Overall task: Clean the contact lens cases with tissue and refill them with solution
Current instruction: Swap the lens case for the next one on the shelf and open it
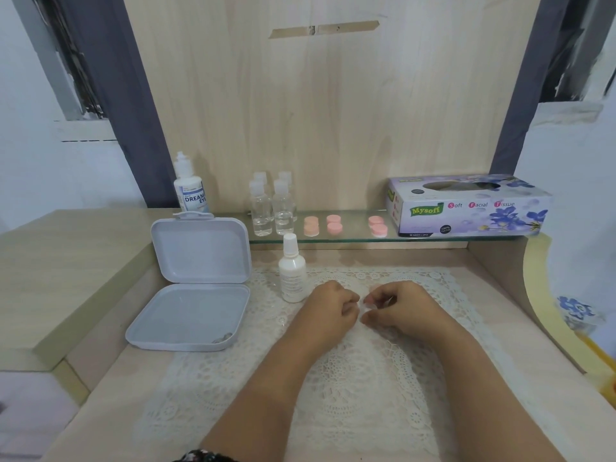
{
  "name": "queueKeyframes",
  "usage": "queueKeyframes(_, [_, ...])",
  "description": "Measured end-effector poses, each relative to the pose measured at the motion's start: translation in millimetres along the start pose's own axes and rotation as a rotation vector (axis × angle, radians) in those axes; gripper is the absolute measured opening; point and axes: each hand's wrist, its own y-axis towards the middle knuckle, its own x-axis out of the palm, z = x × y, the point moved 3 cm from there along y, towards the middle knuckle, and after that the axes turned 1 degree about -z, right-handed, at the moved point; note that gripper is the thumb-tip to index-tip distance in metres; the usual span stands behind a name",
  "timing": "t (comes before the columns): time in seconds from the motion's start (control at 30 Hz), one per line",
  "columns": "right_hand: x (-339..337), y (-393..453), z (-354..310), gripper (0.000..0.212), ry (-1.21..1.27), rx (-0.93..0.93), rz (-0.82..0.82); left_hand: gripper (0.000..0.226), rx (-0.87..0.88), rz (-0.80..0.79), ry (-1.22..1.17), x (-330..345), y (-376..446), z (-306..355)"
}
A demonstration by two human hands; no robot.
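Fingers (353,300) curled, white bottle (292,274) beside, open box (196,285)

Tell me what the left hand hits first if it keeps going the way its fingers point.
The left hand points right, toward the right hand. It would most likely meet that hand's fingertips first; whether something small sits between them is too unclear to tell.

caps (334,224) pink, upper centre | tissue box (466,208) lilac, blue flowers, green logo, right | case (196,285) pale grey, left | mat (333,361) white lace | bottle (292,278) white | shelf (350,236) green-edged glass
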Motion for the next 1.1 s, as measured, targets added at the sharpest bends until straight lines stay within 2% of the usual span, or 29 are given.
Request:
queueKeyframes(0.2, [0.6, 0.0, 0.4, 0.018, 0.01, 0.001, 0.001, 0.026, 0.001, 0.032, 0.042, 2.3, 0.4, 0.0])
queueKeyframes(0.43, [0.2, 1.5, -0.7, 0.02, -0.004, 0.014, -0.012, 0.039, -0.04, 0.01, -0.184, -1.5, -4.4, -4.1])
queueKeyframes(0.57, [0.0, 2.1, -0.5, 0.019, -0.014, 0.014, -0.015, 0.045, -0.04, -0.012, -0.218, -0.5, -4.7, -5.4])
queueKeyframes(0.93, [0.2, 6.3, 1.3, 0.021, -0.001, 0.014, -0.024, 0.03, -0.104, 0.047, -0.282, -0.5, -2.0, -5.4])
queueKeyframes(1.1, [-0.3, 7.4, 1.5, 0.022, -0.003, 0.007, -0.023, 0.035, -0.125, 0.042, -0.308, -0.4, -0.9, -5.1])
